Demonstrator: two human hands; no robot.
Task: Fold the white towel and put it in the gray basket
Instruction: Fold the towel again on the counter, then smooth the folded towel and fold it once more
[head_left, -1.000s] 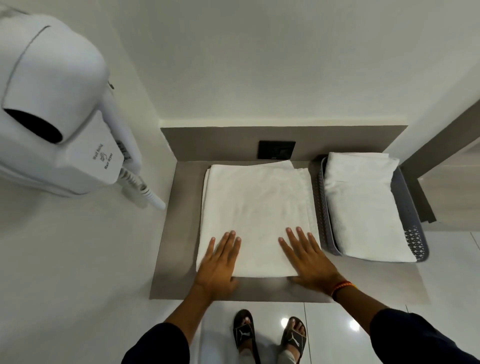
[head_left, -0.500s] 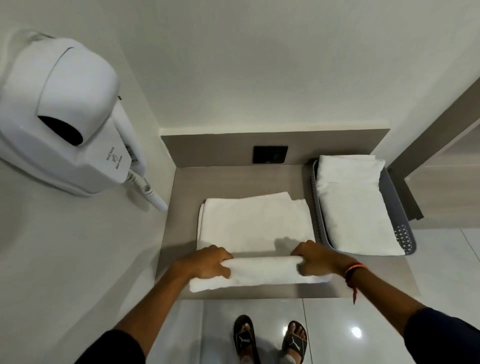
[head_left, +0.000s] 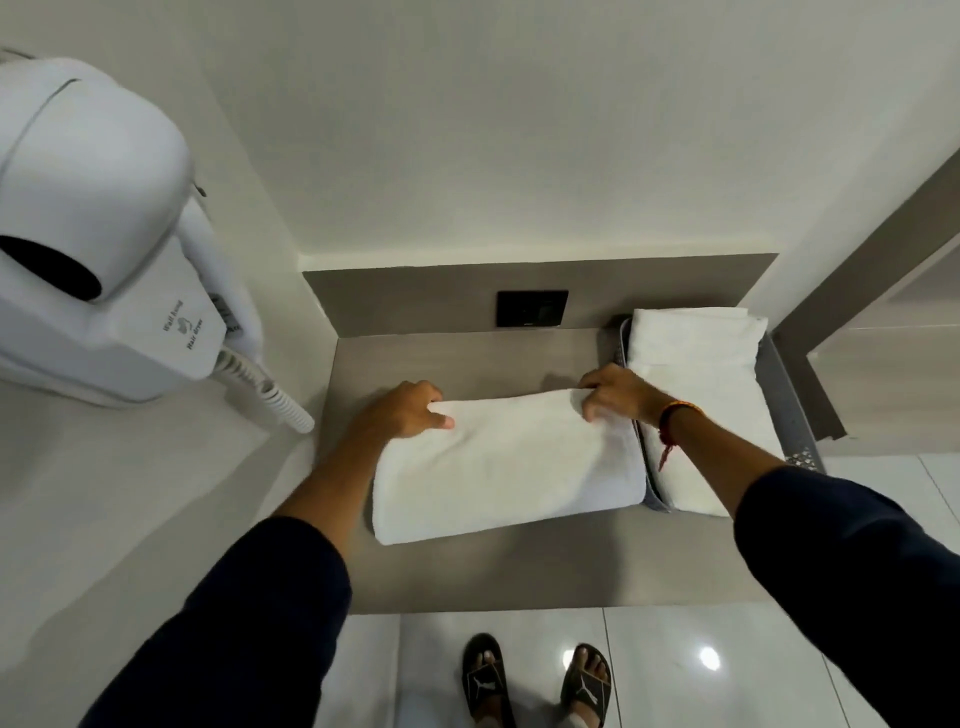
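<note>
A white towel (head_left: 509, 467) lies folded into a wide band on the grey counter (head_left: 519, 571). My left hand (head_left: 402, 410) grips its far left corner. My right hand (head_left: 615, 392) pinches its far right corner, close to the basket. The gray basket (head_left: 792, 400) stands at the counter's right end, touching the towel's right edge, and holds another folded white towel (head_left: 701, 374).
A white wall-mounted hair dryer (head_left: 98, 249) with a coiled cord hangs on the left wall. A black socket plate (head_left: 531, 308) sits on the back panel. White walls close in at the back and left. My feet in sandals (head_left: 535, 680) stand on the glossy tiled floor.
Both hands lifted the towel's near edge and carried it over to the far edge, folding the towel in half. The hands now rest at the far corners.
</note>
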